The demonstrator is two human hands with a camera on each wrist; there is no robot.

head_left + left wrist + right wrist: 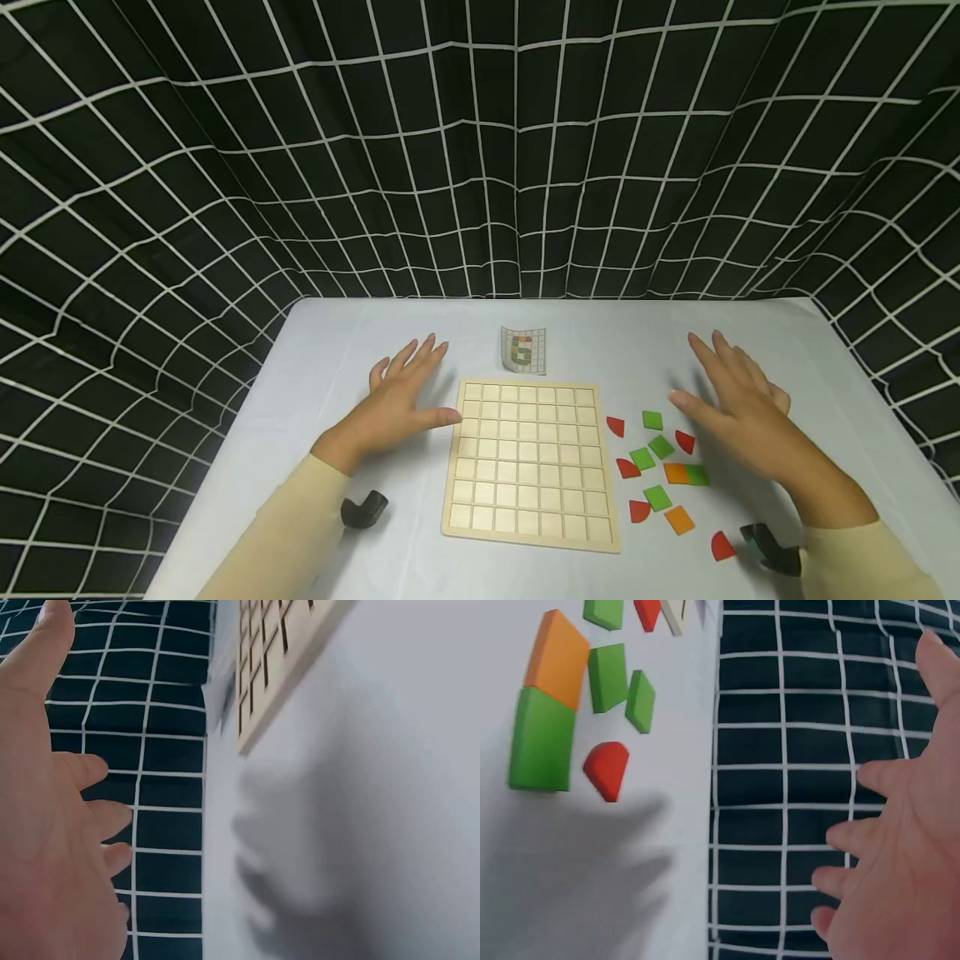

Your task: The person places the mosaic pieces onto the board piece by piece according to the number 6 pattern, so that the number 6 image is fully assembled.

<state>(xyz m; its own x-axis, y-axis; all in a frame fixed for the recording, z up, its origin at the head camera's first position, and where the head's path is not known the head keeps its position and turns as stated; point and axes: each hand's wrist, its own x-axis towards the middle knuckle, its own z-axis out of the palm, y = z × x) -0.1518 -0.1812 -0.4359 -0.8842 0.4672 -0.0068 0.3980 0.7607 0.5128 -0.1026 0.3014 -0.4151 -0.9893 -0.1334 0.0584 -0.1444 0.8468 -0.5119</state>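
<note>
My left hand (393,408) hovers over the table at the left edge of a wooden grid board (528,467), fingers spread and nothing in it. Its thumb overlaps the board's upper left edge in the head view. To the right, my right hand (738,408) is held above the table with fingers extended, also holding nothing. Between it and the board lie loose flat pieces: green squares such as this green square (652,420), an orange square (679,520), and red quarter-circle pieces like this red piece (685,442). An orange and a green square lie edge to edge, seen as an orange piece (557,660) in the right wrist view.
A small printed pattern card (523,351), slightly curled, lies beyond the board. Black wrist straps or mounts show near each sleeve, like the black mount (365,510) at left. A white cloth covers the table (360,333); black gridded curtains (517,150) surround it.
</note>
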